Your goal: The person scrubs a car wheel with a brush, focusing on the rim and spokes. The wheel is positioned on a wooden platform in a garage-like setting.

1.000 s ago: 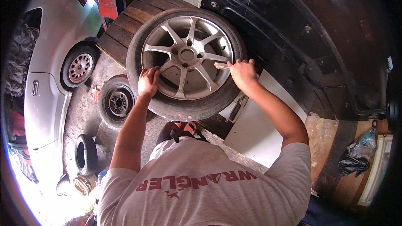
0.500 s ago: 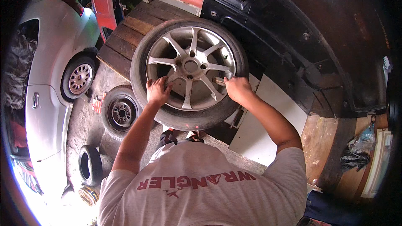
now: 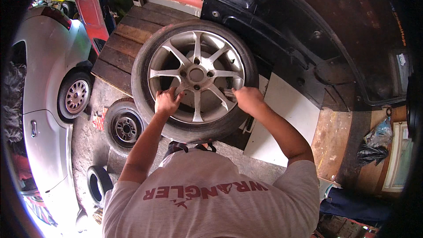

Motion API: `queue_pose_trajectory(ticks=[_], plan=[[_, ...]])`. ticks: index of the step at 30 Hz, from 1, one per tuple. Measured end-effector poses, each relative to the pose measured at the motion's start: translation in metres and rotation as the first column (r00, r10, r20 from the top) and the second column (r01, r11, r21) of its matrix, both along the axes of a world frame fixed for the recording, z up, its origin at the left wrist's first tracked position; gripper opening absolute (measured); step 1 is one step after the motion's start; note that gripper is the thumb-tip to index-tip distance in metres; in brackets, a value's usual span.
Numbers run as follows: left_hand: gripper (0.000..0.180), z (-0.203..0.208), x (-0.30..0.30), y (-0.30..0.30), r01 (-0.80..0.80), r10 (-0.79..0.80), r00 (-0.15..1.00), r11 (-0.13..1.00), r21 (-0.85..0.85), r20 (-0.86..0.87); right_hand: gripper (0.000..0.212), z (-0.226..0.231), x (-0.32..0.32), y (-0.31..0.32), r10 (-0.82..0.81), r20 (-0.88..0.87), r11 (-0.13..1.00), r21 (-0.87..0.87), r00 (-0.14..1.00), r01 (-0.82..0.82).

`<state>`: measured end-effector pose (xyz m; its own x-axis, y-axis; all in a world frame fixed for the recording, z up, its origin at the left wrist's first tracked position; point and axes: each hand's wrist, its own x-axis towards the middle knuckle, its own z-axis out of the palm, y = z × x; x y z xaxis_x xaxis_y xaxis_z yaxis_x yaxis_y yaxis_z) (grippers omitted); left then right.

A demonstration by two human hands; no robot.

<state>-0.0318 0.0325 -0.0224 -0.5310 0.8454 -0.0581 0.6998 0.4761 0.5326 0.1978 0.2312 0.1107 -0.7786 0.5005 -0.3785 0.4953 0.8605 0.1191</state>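
A car wheel [image 3: 196, 77] with a black tyre and a silver multi-spoke alloy rim is held up in front of me. My left hand [image 3: 166, 102] grips a spoke at the rim's lower left. My right hand [image 3: 247, 98] grips the rim at its lower right, with a small metal piece showing at its fingers. Behind the wheel is a dark car body with an open wheel arch [image 3: 308, 31].
A silver car [image 3: 48, 105] stands at the left. A spare wheel with a steel rim [image 3: 124, 127] and a loose tyre [image 3: 98, 184] lie on the concrete floor. Wooden planks [image 3: 125, 48] lie behind the wheel, a white board [image 3: 286, 119] at the right, plastic bags [image 3: 374, 143] far right.
The wheel has come up and a little right, closer to the dark car's wheel arch. Both hands shifted from the tyre's edge onto the alloy rim's spokes.
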Motion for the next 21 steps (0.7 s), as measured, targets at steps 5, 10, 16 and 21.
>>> queue_pose_trajectory(ticks=[5, 10, 16, 21], plan=[[0.058, 0.0, 0.001, 0.005, 0.015, -0.014, 1.0, 1.0, -0.004, 0.027, 0.037, -0.045, -0.001, 0.032, -0.126, -0.187, 0.991, 0.029, 0.974, 0.133], [0.055, -0.002, -0.001, 0.002, -0.008, 0.007, 0.999, 1.0, 0.022, 0.036, 0.029, -0.009, 0.007, -0.001, -0.193, -0.096, 0.977, -0.108, 0.976, 0.183], [0.052, 0.003, 0.001, 0.001, -0.025, 0.024, 0.999, 1.0, 0.009, 0.024, 0.043, 0.016, 0.064, 0.019, -0.406, -0.161, 0.895, -0.267, 0.9, 0.356], [0.048, 0.002, 0.004, 0.002, -0.031, 0.031, 0.999, 0.999, 0.037, -0.012, 0.064, -0.014, 0.081, 0.04, -0.526, -0.233, 0.827, -0.364, 0.818, 0.428]])
